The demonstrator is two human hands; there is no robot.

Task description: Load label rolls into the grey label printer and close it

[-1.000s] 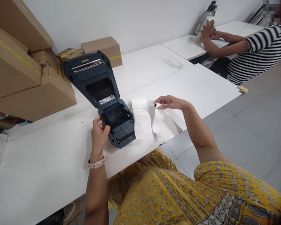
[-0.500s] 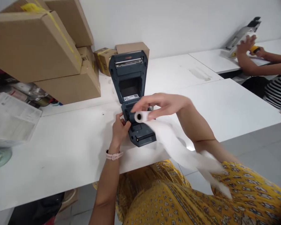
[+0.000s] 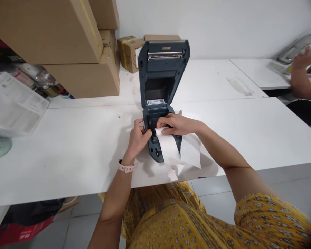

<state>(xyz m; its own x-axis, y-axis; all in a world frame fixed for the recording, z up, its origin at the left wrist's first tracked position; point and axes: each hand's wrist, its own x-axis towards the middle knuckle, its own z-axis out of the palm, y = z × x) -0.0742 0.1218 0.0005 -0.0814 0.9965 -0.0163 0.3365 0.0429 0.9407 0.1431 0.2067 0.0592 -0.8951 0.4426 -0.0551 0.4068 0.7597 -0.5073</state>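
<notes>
A dark blue-grey label printer (image 3: 166, 72) stands on the white table with its lid raised. My right hand (image 3: 176, 124) is closed around a white paper roll (image 3: 160, 131), which sits within the printer's lower body. From the roll a loose paper strip (image 3: 169, 147) runs forward over the printer's front edge and folds onto the table on the right. My left hand (image 3: 140, 138) grips the left side of the printer's base, its thumb at the inner edge near the roll. The far end of the roll is hidden under my right fingers.
Cardboard boxes (image 3: 80, 79) are stacked at the back left, with a small taped box (image 3: 131, 53) beside them. A clear plastic container (image 3: 15, 103) stands at the left. On the far right, another person's hand (image 3: 305, 58) is at a wrapped item.
My right hand has lowered the paper roll from above the printer into its base. The trailing strip has dropped from mid-air onto the printer's front and the table. The view has shifted.
</notes>
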